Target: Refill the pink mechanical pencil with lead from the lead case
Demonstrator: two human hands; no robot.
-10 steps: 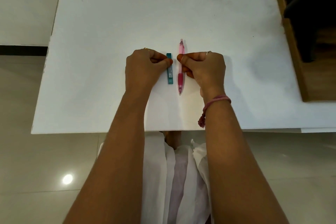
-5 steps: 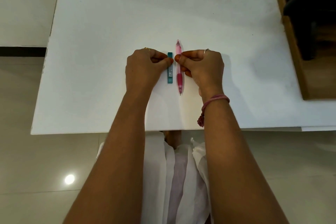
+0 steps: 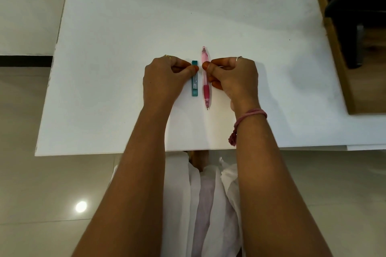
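Head view
Surface: white table (image 3: 125, 27), pale glossy tiled floor around it.
Room: wooden furniture (image 3: 342, 64) at 2 o'clock, holding a dark object.
Around: pink thread band (image 3: 248, 117) on right wrist; white clothing (image 3: 208, 204) at 6 o'clock.
Pencil (image 3: 205, 81): pink, lying flat mid-table, tip toward 6 o'clock, darker grip.
Lead case (image 3: 194, 83): teal, slim, just left of pencil, parallel.
Left hand (image 3: 165, 79): curled, fingertips touching case's top; firm grip unclear.
Right hand (image 3: 234, 77): curled, fingertips at pencil's barrel; grip unclear.
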